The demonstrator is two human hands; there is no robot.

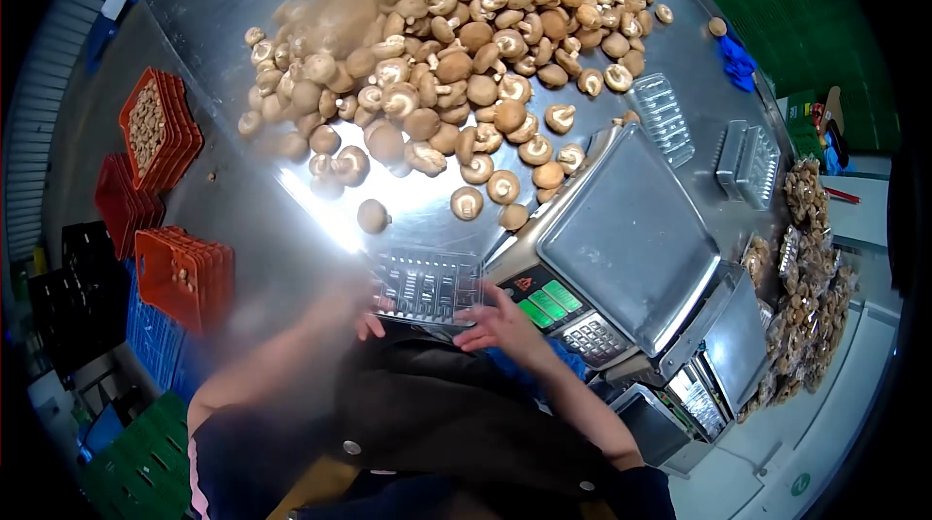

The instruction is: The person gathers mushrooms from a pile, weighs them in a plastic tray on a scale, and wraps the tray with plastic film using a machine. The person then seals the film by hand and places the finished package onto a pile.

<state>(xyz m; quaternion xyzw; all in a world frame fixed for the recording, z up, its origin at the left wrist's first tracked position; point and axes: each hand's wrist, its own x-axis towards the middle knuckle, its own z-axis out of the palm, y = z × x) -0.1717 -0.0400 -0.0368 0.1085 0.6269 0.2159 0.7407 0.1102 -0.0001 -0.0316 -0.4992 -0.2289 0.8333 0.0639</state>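
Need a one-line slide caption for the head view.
Left hand and right hand hold a clear tray beside a scale, mushrooms heaped on the metal table.

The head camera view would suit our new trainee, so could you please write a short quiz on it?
1. What do the left hand and right hand hold between them?
2. True or false: the scale has a lit green display.
3. What colour is the upper-left crate stack, with mushrooms in it: a) white, b) orange-red, c) black?

Key: 1. A clear plastic tray. 2. True. 3. b.
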